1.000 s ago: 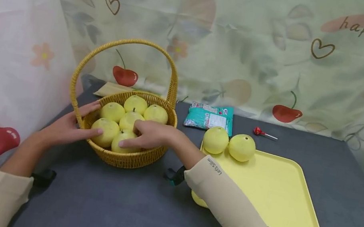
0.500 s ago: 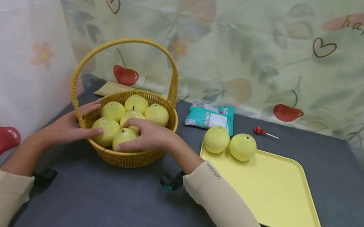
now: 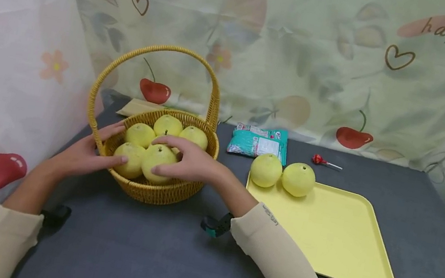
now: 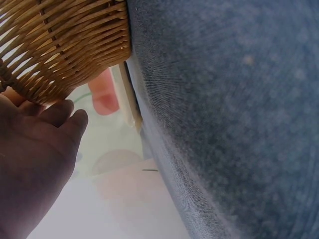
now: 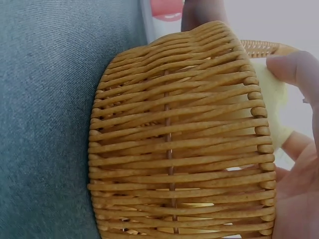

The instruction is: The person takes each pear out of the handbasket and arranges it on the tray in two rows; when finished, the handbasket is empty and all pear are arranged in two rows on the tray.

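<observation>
A wicker basket point(image 3: 150, 194) with a tall arched handle holds several round yellow-green pears point(image 3: 140, 134). At its left side my left hand point(image 3: 83, 156) grips the rim near the foot of the handle, its thumb lying against a pear point(image 3: 129, 162). Fingers of that hand point(image 4: 37, 144) show outside the weave in the left wrist view. My right hand point(image 3: 196, 161) reaches over the front right rim and holds the front pear point(image 3: 156, 162) between thumb and fingers. In the right wrist view the basket wall hides much of this pear point(image 5: 274, 99).
Right of the basket lies a yellow tray point(image 3: 344, 235), with two pears point(image 3: 298, 179) at its back left corner. Behind stand a teal packet point(image 3: 258, 143) and a red lollipop point(image 3: 320, 160). A flat beige item point(image 3: 138, 108) lies behind the basket. Printed cloth point(image 3: 307, 64) hangs at the back.
The front pear has risen a little within the basket, held by the right hand, which has moved up slightly with it. The left hand stays on the rim.
</observation>
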Demonstrator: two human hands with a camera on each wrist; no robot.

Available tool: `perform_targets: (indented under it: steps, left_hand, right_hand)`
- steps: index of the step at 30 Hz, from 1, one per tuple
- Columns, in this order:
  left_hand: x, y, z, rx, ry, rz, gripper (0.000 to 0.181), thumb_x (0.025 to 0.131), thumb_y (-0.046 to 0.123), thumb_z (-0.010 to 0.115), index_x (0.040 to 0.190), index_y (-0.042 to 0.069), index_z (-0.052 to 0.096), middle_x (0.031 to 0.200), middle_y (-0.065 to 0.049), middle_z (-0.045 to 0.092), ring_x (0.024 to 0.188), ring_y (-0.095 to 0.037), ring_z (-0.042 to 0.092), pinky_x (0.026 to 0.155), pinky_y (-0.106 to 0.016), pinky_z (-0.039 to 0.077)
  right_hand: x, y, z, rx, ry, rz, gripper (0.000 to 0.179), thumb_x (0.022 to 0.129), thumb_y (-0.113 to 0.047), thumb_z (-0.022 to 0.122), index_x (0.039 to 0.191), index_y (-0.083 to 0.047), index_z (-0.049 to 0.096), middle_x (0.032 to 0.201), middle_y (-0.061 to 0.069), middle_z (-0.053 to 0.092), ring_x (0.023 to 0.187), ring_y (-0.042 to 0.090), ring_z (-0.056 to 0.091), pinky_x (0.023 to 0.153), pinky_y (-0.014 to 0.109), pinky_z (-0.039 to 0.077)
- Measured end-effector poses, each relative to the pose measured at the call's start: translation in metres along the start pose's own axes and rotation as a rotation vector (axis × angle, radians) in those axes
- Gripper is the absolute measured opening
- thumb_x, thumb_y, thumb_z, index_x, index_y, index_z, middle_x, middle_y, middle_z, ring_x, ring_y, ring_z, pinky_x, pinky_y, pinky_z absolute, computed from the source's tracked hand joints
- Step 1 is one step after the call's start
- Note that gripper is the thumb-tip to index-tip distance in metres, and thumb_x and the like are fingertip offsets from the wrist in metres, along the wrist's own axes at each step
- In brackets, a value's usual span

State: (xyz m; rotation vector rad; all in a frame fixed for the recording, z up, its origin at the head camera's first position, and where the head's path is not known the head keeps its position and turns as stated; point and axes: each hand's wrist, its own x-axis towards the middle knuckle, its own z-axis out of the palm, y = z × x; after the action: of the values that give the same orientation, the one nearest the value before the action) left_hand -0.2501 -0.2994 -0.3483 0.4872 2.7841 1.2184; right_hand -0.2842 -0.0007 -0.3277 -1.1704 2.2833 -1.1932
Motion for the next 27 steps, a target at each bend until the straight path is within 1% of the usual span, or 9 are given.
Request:
perform_targets:
  steps: [2, 5, 8, 11, 13, 18, 21, 27]
  left_hand:
    - [0.0, 0.0, 0.0, -0.001, 0.002, -0.001, 0.089, 0.092, 0.033, 0.075, 0.16, 0.006, 0.023, 0.167, -0.012, 0.011, 0.149, -0.04, 0.01, 0.112, -0.065, 0.02]
    - [0.0, 0.0, 0.0, -0.003, 0.003, 0.0, 0.089, 0.092, 0.033, 0.075, 0.16, 0.006, 0.023, 0.167, -0.012, 0.011, 0.149, -0.04, 0.011, 0.112, -0.065, 0.02]
    - [0.001, -0.001, 0.0, -0.005, 0.002, 0.003, 0.089, 0.092, 0.032, 0.075, 0.16, 0.006, 0.023, 0.167, -0.012, 0.01, 0.149, -0.04, 0.01, 0.112, -0.065, 0.02]
    - [0.002, -0.001, -0.001, -0.005, 0.0, 0.002, 0.089, 0.092, 0.033, 0.075, 0.16, 0.006, 0.024, 0.167, -0.011, 0.01, 0.149, -0.04, 0.01, 0.112, -0.065, 0.019]
    - [0.002, 0.0, -0.001, -0.007, -0.003, 0.003, 0.089, 0.092, 0.033, 0.075, 0.16, 0.006, 0.024, 0.167, -0.01, 0.01, 0.149, -0.04, 0.01, 0.112, -0.065, 0.018]
    - [0.003, 0.001, -0.001, -0.01, -0.008, 0.006, 0.089, 0.092, 0.033, 0.075, 0.16, 0.007, 0.023, 0.167, -0.01, 0.01, 0.15, -0.04, 0.009, 0.112, -0.066, 0.017]
    - [0.002, 0.001, -0.002, -0.01, -0.005, 0.009, 0.089, 0.092, 0.033, 0.075, 0.16, 0.007, 0.024, 0.167, -0.009, 0.011, 0.15, -0.039, 0.009, 0.112, -0.065, 0.017]
    - [0.001, 0.001, -0.002, -0.005, -0.005, 0.01, 0.088, 0.092, 0.033, 0.075, 0.159, 0.006, 0.024, 0.167, -0.011, 0.011, 0.149, -0.04, 0.011, 0.112, -0.065, 0.019]
  right_hand:
    - [-0.001, -0.001, 0.001, 0.005, 0.032, -0.014, 0.061, 0.09, -0.034, 0.073, 0.145, -0.019, 0.051, 0.142, -0.002, 0.049, 0.11, 0.016, 0.055, 0.09, 0.031, 0.047]
    - [-0.004, -0.002, 0.001, 0.018, 0.09, 0.0, 0.063, 0.089, -0.033, 0.072, 0.146, -0.018, 0.049, 0.142, 0.003, 0.049, 0.11, 0.018, 0.055, 0.089, 0.031, 0.048]
    - [-0.008, -0.003, 0.001, 0.07, 0.133, 0.02, 0.064, 0.089, -0.03, 0.072, 0.146, -0.017, 0.045, 0.143, 0.008, 0.047, 0.113, 0.022, 0.056, 0.089, 0.033, 0.049]
    - [-0.012, -0.003, 0.0, 0.109, 0.158, 0.031, 0.063, 0.09, -0.029, 0.072, 0.144, -0.016, 0.042, 0.142, 0.01, 0.045, 0.114, 0.025, 0.056, 0.089, 0.034, 0.05]
    - [-0.015, -0.003, -0.002, 0.126, 0.175, 0.016, 0.06, 0.09, -0.027, 0.072, 0.141, -0.014, 0.043, 0.14, 0.009, 0.046, 0.114, 0.025, 0.056, 0.089, 0.035, 0.049]
    - [-0.021, -0.003, -0.006, 0.147, 0.229, -0.018, 0.052, 0.09, -0.026, 0.072, 0.136, -0.015, 0.05, 0.135, 0.004, 0.049, 0.115, 0.023, 0.055, 0.09, 0.036, 0.049]
    - [-0.024, -0.004, -0.008, 0.167, 0.251, 0.002, 0.052, 0.09, -0.027, 0.073, 0.137, -0.017, 0.053, 0.134, 0.002, 0.051, 0.114, 0.022, 0.055, 0.088, 0.037, 0.05]
    - [-0.031, -0.006, -0.013, 0.198, 0.268, 0.045, 0.056, 0.09, -0.027, 0.074, 0.141, -0.017, 0.055, 0.135, 0.003, 0.052, 0.106, 0.025, 0.06, 0.083, 0.037, 0.053]
